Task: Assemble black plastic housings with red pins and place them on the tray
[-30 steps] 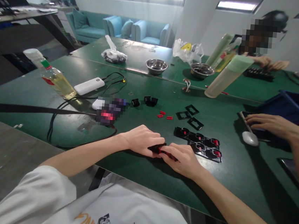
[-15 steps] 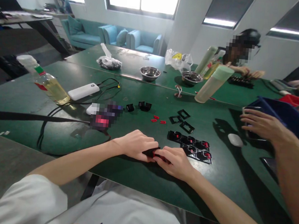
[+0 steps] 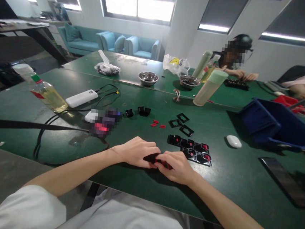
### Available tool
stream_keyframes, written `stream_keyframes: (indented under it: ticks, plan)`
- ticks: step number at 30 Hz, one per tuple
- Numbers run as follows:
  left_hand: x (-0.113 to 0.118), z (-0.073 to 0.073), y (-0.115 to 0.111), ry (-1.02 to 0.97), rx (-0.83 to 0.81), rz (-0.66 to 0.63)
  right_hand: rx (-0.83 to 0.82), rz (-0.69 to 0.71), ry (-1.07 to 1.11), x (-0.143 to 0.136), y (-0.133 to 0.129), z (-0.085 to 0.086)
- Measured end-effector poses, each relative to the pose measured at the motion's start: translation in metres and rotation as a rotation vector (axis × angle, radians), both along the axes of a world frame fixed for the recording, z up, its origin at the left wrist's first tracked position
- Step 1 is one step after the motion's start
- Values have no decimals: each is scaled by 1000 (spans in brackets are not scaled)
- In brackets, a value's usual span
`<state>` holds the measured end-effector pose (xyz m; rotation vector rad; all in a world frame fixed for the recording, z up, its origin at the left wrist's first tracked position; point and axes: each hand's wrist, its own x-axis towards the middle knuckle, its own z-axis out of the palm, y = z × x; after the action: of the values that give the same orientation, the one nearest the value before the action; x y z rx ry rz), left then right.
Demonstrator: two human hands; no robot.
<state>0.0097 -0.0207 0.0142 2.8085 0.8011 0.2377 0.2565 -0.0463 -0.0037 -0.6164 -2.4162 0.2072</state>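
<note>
My left hand (image 3: 141,152) and my right hand (image 3: 176,166) meet low over the table's near side, both closed on one small black plastic part (image 3: 150,158) with a bit of red showing. Fingers hide most of its shape. Just beyond my right hand lie several joined black units with red pieces (image 3: 191,149), set in two rows. Farther off are black rectangular frames (image 3: 186,130), small red plastic pieces (image 3: 155,122) and loose black housings (image 3: 143,110).
On the right stand a blue bin (image 3: 275,122), a white rounded case (image 3: 233,141) and a dark flat slab (image 3: 283,179). A frosted bottle (image 3: 210,88), steel bowls (image 3: 148,78) and a power bank (image 3: 81,98) with cables lie farther out. A person sits across the table.
Another person's hand and arm at the right have left the view, uncovering the blue bin. My view has tilted slightly; my hands stay together on the black part.
</note>
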Motion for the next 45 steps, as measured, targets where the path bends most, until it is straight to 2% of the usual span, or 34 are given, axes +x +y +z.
stream_keyframes:
  ticks: [13, 29, 45]
  plan:
    - [2, 3, 1, 19, -79, 27, -54, -22, 6, 1, -1, -2]
    - [3, 3, -2, 39, 15, 0, -43, -7, 1, 1, 0, -1]
    - [4, 3, -2, 33, 6, 2, -115, -22, -28, 0, 0, 0]
